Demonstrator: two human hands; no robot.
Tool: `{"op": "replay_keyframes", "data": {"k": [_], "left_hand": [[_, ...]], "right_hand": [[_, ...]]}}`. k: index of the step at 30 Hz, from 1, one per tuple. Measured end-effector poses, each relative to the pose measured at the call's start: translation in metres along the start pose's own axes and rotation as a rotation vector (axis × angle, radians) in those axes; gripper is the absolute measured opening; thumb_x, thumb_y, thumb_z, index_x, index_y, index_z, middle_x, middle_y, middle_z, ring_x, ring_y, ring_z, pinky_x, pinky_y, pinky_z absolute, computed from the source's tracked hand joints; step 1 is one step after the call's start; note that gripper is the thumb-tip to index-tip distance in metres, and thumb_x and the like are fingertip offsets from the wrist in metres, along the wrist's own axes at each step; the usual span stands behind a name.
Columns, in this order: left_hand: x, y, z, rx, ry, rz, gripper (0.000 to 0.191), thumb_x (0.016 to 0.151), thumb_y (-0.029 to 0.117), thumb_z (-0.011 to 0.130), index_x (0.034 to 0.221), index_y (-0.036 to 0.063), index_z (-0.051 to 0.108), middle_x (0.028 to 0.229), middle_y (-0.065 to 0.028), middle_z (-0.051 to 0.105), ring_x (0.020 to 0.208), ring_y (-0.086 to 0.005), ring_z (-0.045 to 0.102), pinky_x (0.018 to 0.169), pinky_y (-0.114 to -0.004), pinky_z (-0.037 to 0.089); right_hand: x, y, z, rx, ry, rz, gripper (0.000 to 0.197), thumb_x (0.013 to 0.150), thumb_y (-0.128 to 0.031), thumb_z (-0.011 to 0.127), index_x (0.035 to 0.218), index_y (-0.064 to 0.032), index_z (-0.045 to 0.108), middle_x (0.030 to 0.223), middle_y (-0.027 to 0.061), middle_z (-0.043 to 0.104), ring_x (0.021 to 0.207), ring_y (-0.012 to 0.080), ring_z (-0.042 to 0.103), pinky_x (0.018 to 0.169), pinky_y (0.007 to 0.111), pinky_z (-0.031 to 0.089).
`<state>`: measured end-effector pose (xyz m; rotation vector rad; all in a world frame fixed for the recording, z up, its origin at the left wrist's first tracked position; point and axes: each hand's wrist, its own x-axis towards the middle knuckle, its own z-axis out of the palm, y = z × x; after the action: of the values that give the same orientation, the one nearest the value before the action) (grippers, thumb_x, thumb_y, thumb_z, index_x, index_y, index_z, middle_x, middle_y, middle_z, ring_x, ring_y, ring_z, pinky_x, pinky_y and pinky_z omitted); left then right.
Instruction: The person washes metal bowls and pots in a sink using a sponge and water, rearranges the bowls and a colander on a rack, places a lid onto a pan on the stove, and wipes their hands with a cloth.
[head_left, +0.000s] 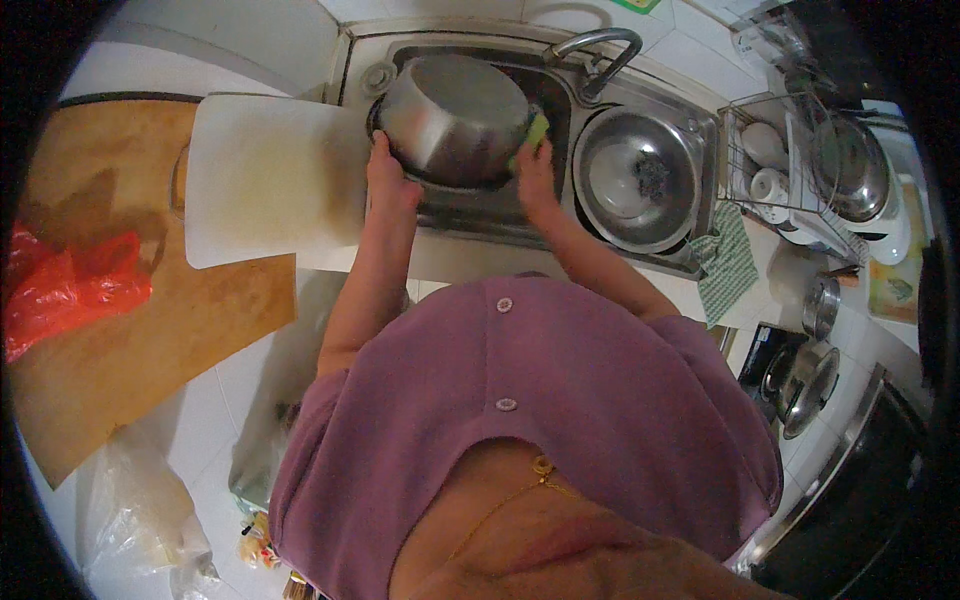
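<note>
A large stainless steel pot (450, 112) is upturned over the left basin of the sink (480, 214), its flat base facing up. My left hand (390, 172) grips the pot low on its left side. Against the right side of the pot, my right hand (536, 180) holds a yellow-green sponge (538, 131). Part of the sponge is hidden by my fingers. In the right basin sits a round steel bowl (607, 202) with a dark scouring pad (651, 176) inside it. A curved chrome faucet (600, 37) rises behind the basins.
A white cutting board (262, 180) lies left of the sink, partly over a brown board (217, 307). A red plastic bag (82, 285) rests farther left. On the right are a green checked cloth (727, 259), a wire rack (780, 199) with dishes, and a lidded pan (806, 390).
</note>
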<state>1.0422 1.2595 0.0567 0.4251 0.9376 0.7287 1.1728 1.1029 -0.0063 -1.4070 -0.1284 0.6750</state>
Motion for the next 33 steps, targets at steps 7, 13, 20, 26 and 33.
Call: {"op": "replay_keyframes", "data": {"k": [7,13,20,26,33], "left_hand": [[-0.028,-0.015,0.029,0.176,-0.113,0.138,0.044,0.095,0.041,0.037,0.109,0.0023,0.051,0.105,-0.0086,0.055,0.093,-0.02,0.054,0.082,-0.032,0.043],[-0.039,-0.028,0.033,0.727,-0.147,0.389,0.049,0.095,0.042,0.038,0.078,-0.0019,0.053,0.075,-0.0025,0.049,0.072,-0.0103,0.041,0.067,-0.025,0.037],[-0.029,-0.03,0.028,0.743,-0.232,0.329,0.056,0.095,0.047,0.032,0.074,-0.0018,0.051,0.069,-0.0024,0.047,0.067,-0.0115,0.039,0.063,-0.027,0.036],[-0.039,-0.028,0.031,0.926,-0.26,0.474,0.054,0.094,0.044,0.033,0.078,-0.0037,0.053,0.068,-0.0066,0.05,0.067,-0.0145,0.042,0.066,-0.03,0.039],[-0.052,-0.006,0.041,1.033,-0.572,0.344,0.023,0.084,0.019,0.057,0.098,0.001,0.057,0.077,-0.0036,0.057,0.071,-0.0115,0.049,0.068,-0.027,0.042]], "right_hand": [[-0.037,-0.085,0.045,-1.211,-0.451,-1.12,0.042,0.076,-0.017,0.056,0.117,-0.0059,0.05,0.13,0.0155,0.038,0.121,0.0324,0.037,0.097,0.041,0.035],[0.057,-0.121,0.054,-1.027,-0.343,-0.499,0.033,0.082,-0.028,0.049,0.106,-0.0064,0.058,0.109,0.0164,0.057,0.098,0.034,0.055,0.082,0.041,0.044],[-0.031,-0.098,0.051,-0.963,-0.255,-1.099,0.032,0.079,-0.018,0.055,0.109,-0.0057,0.055,0.112,0.0158,0.055,0.104,0.0329,0.051,0.092,0.04,0.04],[0.075,-0.086,0.027,-1.17,-0.336,-0.787,0.033,0.08,-0.017,0.056,0.111,-0.0056,0.056,0.109,0.0157,0.056,0.1,0.0314,0.052,0.089,0.037,0.041],[0.071,-0.089,0.001,-0.68,-0.054,-0.524,0.021,0.087,-0.018,0.053,0.102,-0.008,0.063,0.092,0.0106,0.063,0.086,0.0231,0.058,0.078,0.032,0.044]]}}
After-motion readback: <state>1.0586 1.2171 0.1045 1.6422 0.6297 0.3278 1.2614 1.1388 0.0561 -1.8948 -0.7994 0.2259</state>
